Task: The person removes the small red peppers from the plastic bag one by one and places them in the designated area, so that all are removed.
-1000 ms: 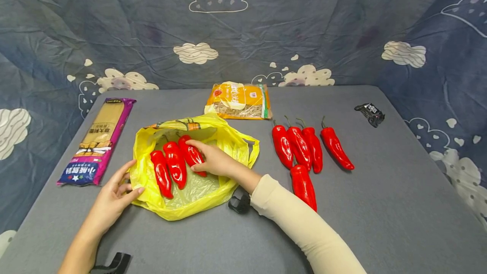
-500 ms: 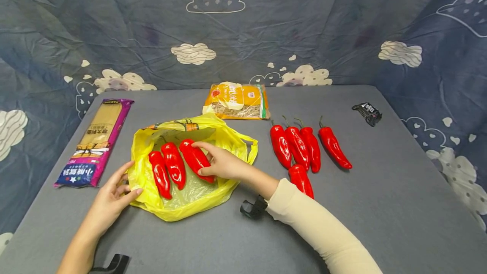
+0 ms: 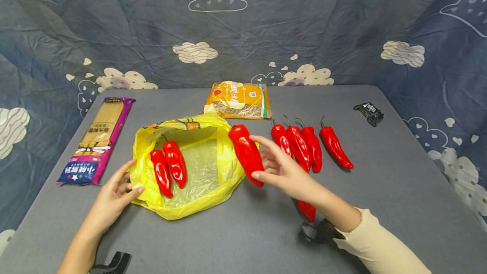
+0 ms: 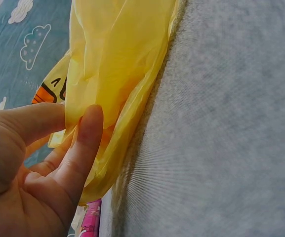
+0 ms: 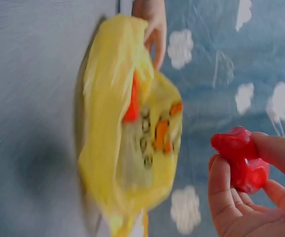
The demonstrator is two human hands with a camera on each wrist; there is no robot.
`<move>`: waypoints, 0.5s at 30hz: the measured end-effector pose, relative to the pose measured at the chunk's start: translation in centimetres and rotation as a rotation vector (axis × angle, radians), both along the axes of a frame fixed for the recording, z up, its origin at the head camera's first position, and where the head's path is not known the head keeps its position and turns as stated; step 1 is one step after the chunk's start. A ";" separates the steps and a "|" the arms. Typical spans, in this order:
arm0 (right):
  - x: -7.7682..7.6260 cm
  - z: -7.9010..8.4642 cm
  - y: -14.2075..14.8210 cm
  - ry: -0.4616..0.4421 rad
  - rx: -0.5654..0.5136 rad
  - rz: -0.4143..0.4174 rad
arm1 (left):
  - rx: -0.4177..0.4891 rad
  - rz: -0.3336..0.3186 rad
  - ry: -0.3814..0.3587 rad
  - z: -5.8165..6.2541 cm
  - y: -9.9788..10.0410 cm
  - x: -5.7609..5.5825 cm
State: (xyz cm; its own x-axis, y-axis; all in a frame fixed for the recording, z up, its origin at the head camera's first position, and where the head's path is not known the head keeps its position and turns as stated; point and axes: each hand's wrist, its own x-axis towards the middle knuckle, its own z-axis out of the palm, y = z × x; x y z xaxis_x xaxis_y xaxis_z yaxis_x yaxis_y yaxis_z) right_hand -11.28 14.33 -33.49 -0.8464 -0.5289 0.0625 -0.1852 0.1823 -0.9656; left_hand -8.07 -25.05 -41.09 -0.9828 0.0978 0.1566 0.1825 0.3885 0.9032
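My right hand [image 3: 289,174] grips a glossy red chili pepper [image 3: 245,155] between thumb and fingers, raised just past the right side of a yellow plastic bag [image 3: 228,157]. In the right wrist view the same red pepper [image 5: 246,168] shows end-on in the fingers. The bag lies with its mouth wide, and two more red peppers [image 3: 176,165] rest inside at its left. At the bag's left rim, my left hand [image 3: 112,200] pinches the plastic; the left wrist view shows thumb and finger [image 4: 85,143] on the yellow film.
Several red peppers [image 3: 298,145] lie on the grey table [image 3: 380,206] to the right, one [image 3: 307,211] partly behind the right hand. A noodle packet [image 3: 97,138] lies at left, an orange food packet [image 3: 239,100] at the back, and a small black wrapper [image 3: 370,114] at far right.
My right hand has lifted the third pepper out of the bag and carried it right, beyond the rim. The left hand has stayed on the bag.
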 end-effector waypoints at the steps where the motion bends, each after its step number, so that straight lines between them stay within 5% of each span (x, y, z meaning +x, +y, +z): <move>1: 0.4 -0.1 1.0 0.005 -0.001 -0.035 | 0.001 0.000 -0.001 0.0 0.0 0.0; 8: 2.7 -1.8 7.1 0.089 -0.026 -0.226 | 0.009 -0.004 0.000 0.1 -0.1 0.0; 15: 4.4 -4.3 10.7 0.026 -0.024 -0.323 | 0.017 -0.010 0.006 0.0 -0.1 -0.1</move>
